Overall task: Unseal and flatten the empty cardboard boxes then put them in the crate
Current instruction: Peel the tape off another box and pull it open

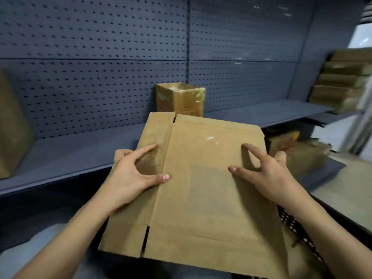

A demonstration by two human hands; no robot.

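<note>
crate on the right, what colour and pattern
The crate is black, perforated with rows of holes; head view.

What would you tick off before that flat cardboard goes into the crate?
1. Flattened: ok, the cardboard box lies flat.
2. Left grip: ok, the left hand holds its left edge.
3. Right grip: ok, the right hand holds its right edge.
4. Target near: ok, the crate shows its perforated wall under the right arm.
5. Room inside: cannot tell, hidden by the box.
6. All boxes done: not ok, the upright box on the shelf is unflattened.
</note>
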